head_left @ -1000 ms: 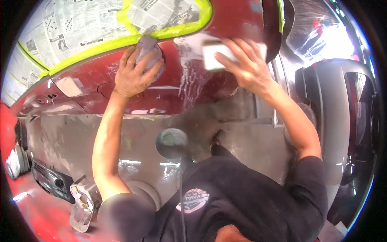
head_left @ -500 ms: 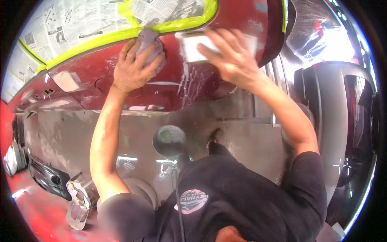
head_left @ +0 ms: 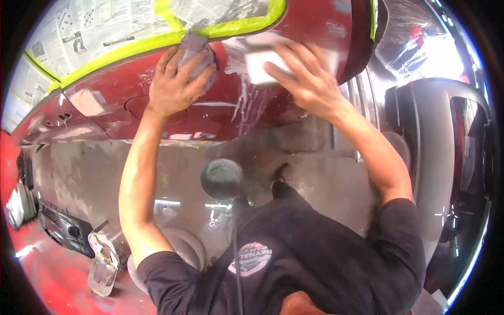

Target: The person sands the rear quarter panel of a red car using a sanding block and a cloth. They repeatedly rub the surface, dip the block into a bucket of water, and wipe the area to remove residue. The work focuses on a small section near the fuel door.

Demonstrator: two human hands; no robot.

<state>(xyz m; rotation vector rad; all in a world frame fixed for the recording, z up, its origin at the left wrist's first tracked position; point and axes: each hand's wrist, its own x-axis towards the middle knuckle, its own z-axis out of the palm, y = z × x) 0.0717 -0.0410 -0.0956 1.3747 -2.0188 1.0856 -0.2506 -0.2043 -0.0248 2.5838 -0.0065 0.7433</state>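
A red car body [head_left: 310, 23] with patches of bare and filled paint curves across the upper part of the head view. My left hand [head_left: 172, 92] presses a crumpled purple-grey rag [head_left: 195, 50] against it, just below the yellow tape. To the right, my right hand [head_left: 317, 86] grips a flat, white rectangular block [head_left: 257, 68] held to the wet panel; its fingers are blurred and cover part of the block. Whitish liquid [head_left: 247, 105] runs down the paint beside the block's left end.
Newspaper [head_left: 105, 31] edged with yellow tape [head_left: 121, 51] masks the windows. A round dark bucket [head_left: 221, 179] stands on the wet floor [head_left: 94, 173] below the car. At right is a large grey-black bumper [head_left: 433, 157]; car parts, including a black panel [head_left: 65, 228], lie at lower left.
My right hand has slid the white block a little to the right along the panel. My left hand and the rag stay nearly in place.
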